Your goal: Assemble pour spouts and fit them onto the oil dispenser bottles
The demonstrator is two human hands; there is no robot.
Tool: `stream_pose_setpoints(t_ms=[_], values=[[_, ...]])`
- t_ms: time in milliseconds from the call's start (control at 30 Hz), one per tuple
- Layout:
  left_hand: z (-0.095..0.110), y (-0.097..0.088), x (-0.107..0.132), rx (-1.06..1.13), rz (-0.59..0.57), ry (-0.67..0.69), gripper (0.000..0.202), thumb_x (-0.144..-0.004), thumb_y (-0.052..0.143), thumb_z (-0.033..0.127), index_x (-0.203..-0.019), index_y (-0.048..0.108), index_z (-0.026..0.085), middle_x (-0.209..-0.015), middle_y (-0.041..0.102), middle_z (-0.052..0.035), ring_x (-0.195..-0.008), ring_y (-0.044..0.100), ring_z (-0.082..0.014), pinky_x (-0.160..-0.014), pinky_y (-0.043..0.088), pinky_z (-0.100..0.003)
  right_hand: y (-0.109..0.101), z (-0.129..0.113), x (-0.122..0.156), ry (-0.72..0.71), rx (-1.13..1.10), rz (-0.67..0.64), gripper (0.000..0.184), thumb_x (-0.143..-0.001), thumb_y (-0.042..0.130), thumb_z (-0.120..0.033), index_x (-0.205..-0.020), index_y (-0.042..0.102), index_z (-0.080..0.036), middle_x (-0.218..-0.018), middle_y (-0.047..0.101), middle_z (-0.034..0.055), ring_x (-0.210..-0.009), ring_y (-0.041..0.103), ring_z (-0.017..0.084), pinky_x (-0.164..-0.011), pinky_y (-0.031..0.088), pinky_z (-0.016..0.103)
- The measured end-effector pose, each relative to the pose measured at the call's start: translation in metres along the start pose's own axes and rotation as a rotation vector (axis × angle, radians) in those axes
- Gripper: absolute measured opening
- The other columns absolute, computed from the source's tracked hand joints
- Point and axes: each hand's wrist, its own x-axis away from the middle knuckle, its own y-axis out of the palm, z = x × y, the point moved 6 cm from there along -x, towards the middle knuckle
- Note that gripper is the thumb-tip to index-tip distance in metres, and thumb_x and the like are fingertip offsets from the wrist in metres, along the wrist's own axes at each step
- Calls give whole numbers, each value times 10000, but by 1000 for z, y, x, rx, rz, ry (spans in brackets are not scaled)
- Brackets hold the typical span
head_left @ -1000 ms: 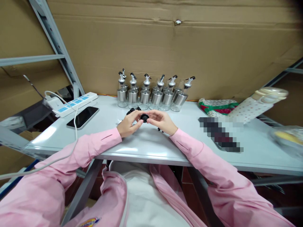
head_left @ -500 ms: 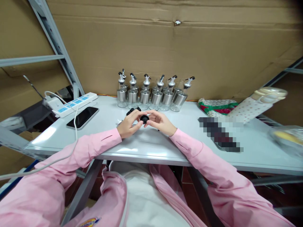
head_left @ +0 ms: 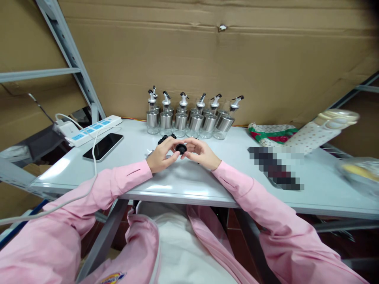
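Between my fingertips is a small round black stopper (head_left: 181, 148), its wide face turned toward me. My left hand (head_left: 162, 154) grips its left side and my right hand (head_left: 202, 153) its right side, both just above the table. Behind my left hand lie several small black parts (head_left: 166, 138), partly covered by the fingers. A silvery piece (head_left: 149, 152) shows beside that hand. Farther back stand rows of glass bottles (head_left: 180, 120) with steel sleeves; the front ones carry silver pour spouts with black levers.
To the left, a phone (head_left: 103, 146) lies near a white power strip (head_left: 94, 130), and a white cable (head_left: 95, 157) crosses my left sleeve. On the right are a patterned cloth (head_left: 268, 134), a dotted cylindrical object (head_left: 316, 136) and a plastic-wrapped bowl (head_left: 361, 175). Cardboard (head_left: 207, 59) stands behind the table.
Both hands stay in the same place around the black stopper. It has turned very slightly between the fingers; everything else is unchanged.
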Motion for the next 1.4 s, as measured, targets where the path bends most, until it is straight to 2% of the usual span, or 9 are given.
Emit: stream_pose_setpoints(t_ms=[500,867,1233,1400], values=[[-5,1,0,-3,7,-58,288,-808,509,248,-1087,481,181,-897,551,-33,-767,534,-110,-651,472,-221,0,0,0,4,38,6,397,-715,635,-357,-1045,509,-176,-781,631,27,-689,632,148,-742,507,340],[-6,3,2,14,-16,-60,300,-800,499,226,-1093,463,174,-951,563,-44,-793,543,-110,-668,468,-226,0,-1,0,-28,101,10,342,-717,612,-265,-1030,507,-172,-750,624,12,-676,632,142,-733,492,320],[5,1,-3,-48,9,-24,199,-734,489,179,-933,492,168,-778,523,-1,-671,503,-99,-612,441,-222,2,-5,0,-29,188,2,335,-674,584,-185,-999,500,-175,-683,594,-23,-635,590,116,-714,486,291],[2,2,-2,-22,5,-50,236,-710,495,167,-946,483,161,-777,513,-1,-669,505,-100,-620,450,-225,3,-5,1,-20,225,-9,345,-665,573,-177,-1002,500,-173,-670,597,-30,-628,594,115,-714,487,289]])
